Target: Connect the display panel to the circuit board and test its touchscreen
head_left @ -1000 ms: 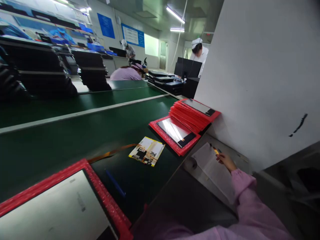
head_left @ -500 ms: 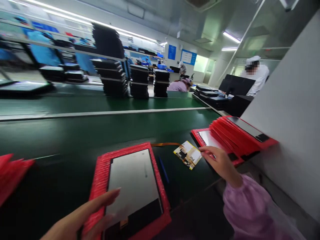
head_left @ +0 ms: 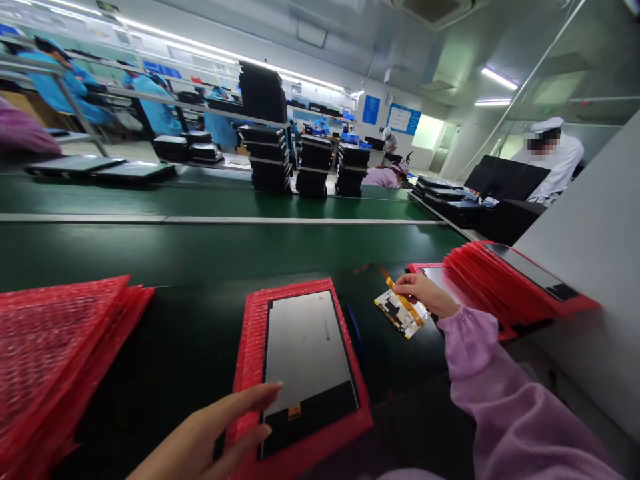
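My right hand (head_left: 427, 293) pinches an orange flex cable (head_left: 407, 305) over a small circuit board (head_left: 395, 312) with yellow edges. The board lies on the dark green bench, and the cable crosses its face. In front of me, a grey display panel (head_left: 307, 353) with a black lower band rests on a red bubble-wrap sleeve (head_left: 250, 333). At its lower left my left hand (head_left: 215, 430) has thumb and fingers apart, the fingertips over the panel's edge. Whether they touch it I cannot tell. A thin blue pen-like tool (head_left: 355, 328) lies between panel and board.
Red bubble-wrap sleeves (head_left: 55, 353) are piled at left. At right, more red sleeves (head_left: 480, 287) hold panels beside a pale wall (head_left: 595, 200). Stacks of black devices (head_left: 267, 157) stand beyond the bench's metal strip (head_left: 225, 219). Several people work farther back.
My view has swung left. My right hand has moved from the board's right edge to the flex cable, which now lies across the board instead of stretching left towards the panel.
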`<state>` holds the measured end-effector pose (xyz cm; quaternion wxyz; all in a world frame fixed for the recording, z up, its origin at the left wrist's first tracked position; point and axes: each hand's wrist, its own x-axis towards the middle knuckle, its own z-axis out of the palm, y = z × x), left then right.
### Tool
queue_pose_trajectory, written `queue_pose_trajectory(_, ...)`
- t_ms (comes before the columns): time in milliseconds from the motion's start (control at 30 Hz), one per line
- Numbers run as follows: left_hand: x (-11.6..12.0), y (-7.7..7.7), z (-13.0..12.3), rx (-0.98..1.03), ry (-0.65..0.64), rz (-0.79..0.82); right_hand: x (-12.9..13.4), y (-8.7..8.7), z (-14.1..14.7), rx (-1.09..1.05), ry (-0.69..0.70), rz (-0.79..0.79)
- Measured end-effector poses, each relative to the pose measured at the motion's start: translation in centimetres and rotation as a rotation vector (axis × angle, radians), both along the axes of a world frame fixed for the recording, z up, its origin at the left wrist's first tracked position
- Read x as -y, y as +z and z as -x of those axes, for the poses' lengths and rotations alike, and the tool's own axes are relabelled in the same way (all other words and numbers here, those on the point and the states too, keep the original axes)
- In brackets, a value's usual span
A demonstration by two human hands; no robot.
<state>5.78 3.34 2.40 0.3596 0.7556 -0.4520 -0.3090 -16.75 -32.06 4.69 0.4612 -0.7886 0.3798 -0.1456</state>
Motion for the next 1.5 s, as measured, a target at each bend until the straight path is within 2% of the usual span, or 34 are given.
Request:
queue_pose_trajectory(133,3.0,3.1,3.1,-0.065,-0.132,0.002,-3.7,2.8,-1.0,0.17,0.085,-0.108)
queue_pose_trajectory(233,5.0,4.6,5.1,0.02,-0.197,0.039,-6.4,4.3,-1.9,0.255,0.143,-0.165)
queue_pose_trajectory(300,6.0,5.0,6.1,0.148,-0.249,0.141,-7.9,4.9,-2.4,0.296,0.176,-0.202)
queue_pose_trajectory(367,6.8,5.2,6.8,0.317,-0.344,0.302,-9.2,5.4,-2.9,0.329,0.208,-0.24)
queue_pose_trajectory(433,7.4,5.5,7.3,0.468,-0.506,0.418,-10.4,5.5,-3.5,0.344,0.249,-0.286)
queue_pose_trajectory(500,7.9,6.1,7.7,0.57,-0.674,0.459,-11.4,5.2,-4.1,0.339,0.298,-0.337)
queue_pose_trajectory(567,8.6,6.9,8.2,0.638,-0.765,0.465,-12.0,4.5,-4.6,0.326,0.341,-0.361)
queue_pose_trajectory(667,10.1,8.1,8.4,0.611,-0.672,0.423,-11.7,3.3,-4.4,0.347,0.331,-0.264)
queue_pose_trajectory(733,11.4,8.7,8.2,0.477,-0.553,0.292,-10.8,2.7,-3.4,0.396,0.249,-0.134)
queue_pose_trajectory(800,12.8,8.9,7.5,0.309,-0.506,0.129,-9.7,2.4,-1.7,0.427,0.179,-0.035)
queue_pose_trajectory(867,14.4,8.8,6.8,0.205,-0.52,0.031,-8.8,1.9,-0.2,0.412,0.179,0.012)
queue_pose_trajectory(933,16.0,8.2,6.4,0.191,-0.549,0.001,-8.2,1.1,0.9,0.362,0.218,0.04)
queue_pose_trajectory(1033,18.5,7.0,6.5,0.261,-0.54,0.023,-6.8,-0.8,1.2,0.272,0.243,0.063)
queue_pose_trajectory(1167,21.7,4.8,7.6,0.406,-0.491,0.103,-3.3,-3.8,1.4,0.168,0.241,0.114)
queue_pose_trajectory(1333,24.3,1.7,8.7,0.547,-0.467,0.131,0.7,-7.1,3.6,0.063,0.214,0.407)
queue_pose_trajectory(1400,24.9,0.4,9.1,0.589,-0.447,0.116,1.0,-8.8,4.3,0.002,0.205,0.521)
queue_pose_trajectory(1500,25.2,-1.3,9.6,0.635,-0.413,0.086,0.0,-11.0,4.6,-0.104,0.164,0.642)
